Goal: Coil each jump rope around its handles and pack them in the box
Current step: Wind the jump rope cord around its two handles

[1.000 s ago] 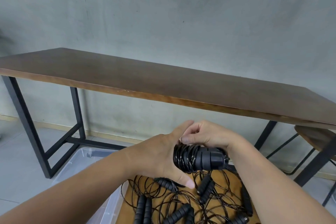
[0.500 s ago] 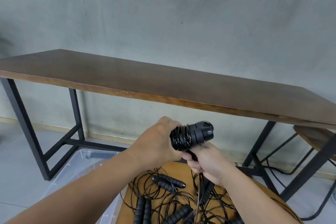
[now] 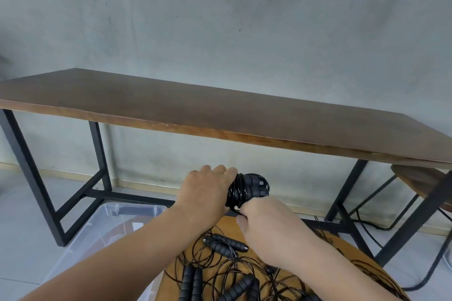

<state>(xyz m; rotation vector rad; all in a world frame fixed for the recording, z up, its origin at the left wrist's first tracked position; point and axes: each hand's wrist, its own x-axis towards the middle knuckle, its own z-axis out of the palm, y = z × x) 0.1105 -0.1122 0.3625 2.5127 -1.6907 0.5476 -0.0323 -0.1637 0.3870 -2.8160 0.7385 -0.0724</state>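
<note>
In the head view, the left hand [image 3: 205, 193] grips a coiled jump rope [image 3: 247, 188] by its bundled handles, held in the air above a round wooden stool [image 3: 227, 227], while the right hand [image 3: 266, 220] pinches the cord's loose end just beneath the coil. More uncoiled jump ropes [image 3: 227, 247] lie tangled on the stool, and a clear plastic box [image 3: 107, 222] sits on the floor to its left, under the long wooden table [image 3: 220, 110].

A round wooden bench [image 3: 227, 225] at the bottom of the view carries a tangle of loose black jump ropes [image 3: 234, 271], their ribbed handles lying among thin cord loops. On the grey tiled floor [image 3: 22, 247] just left of it stands a clear plastic box [image 3: 102, 222]. Behind, a long dark wooden bench [image 3: 220, 115] on black metal legs stands against the wall.
</note>
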